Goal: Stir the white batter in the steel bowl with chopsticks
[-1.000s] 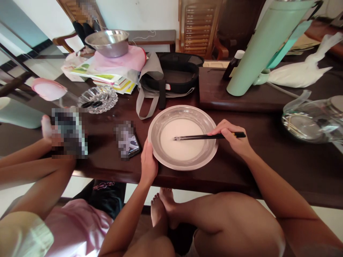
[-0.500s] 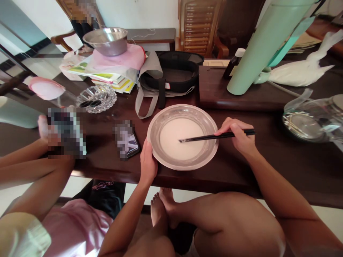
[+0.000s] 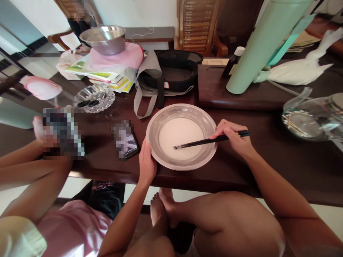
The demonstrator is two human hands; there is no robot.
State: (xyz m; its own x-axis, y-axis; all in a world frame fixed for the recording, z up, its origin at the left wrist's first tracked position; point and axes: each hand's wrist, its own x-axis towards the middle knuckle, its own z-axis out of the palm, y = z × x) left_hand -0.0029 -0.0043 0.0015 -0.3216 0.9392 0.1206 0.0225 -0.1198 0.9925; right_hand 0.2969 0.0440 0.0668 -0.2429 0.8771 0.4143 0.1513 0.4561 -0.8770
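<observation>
A wide metal bowl (image 3: 184,165) stands on the dark wooden table near its front edge, with milky white liquid (image 3: 179,130) inside. My left hand (image 3: 147,163) grips the bowl's left side, fingers together along the outer wall; the thumb is hard to make out. Black chopsticks (image 3: 197,142) are pinched together in my right hand (image 3: 238,139), over the bowl's right rim. They slant down to the left, and their whitened tips are at the liquid, left of its middle. Whether the tips dip below the surface I cannot tell.
A phone (image 3: 131,146) lies left of the bowl; beyond it is a glass dish (image 3: 103,98). A black and grey bag (image 3: 174,76) sits behind. A tall green bottle (image 3: 254,53) stands at the back right, a clear container (image 3: 302,125) at the right. Another person's hand (image 3: 40,130) is at the left.
My right hand has shifted slightly left and toward me. The chopstick tips have moved left and nearer through the liquid. My left hand remains on the bowl.
</observation>
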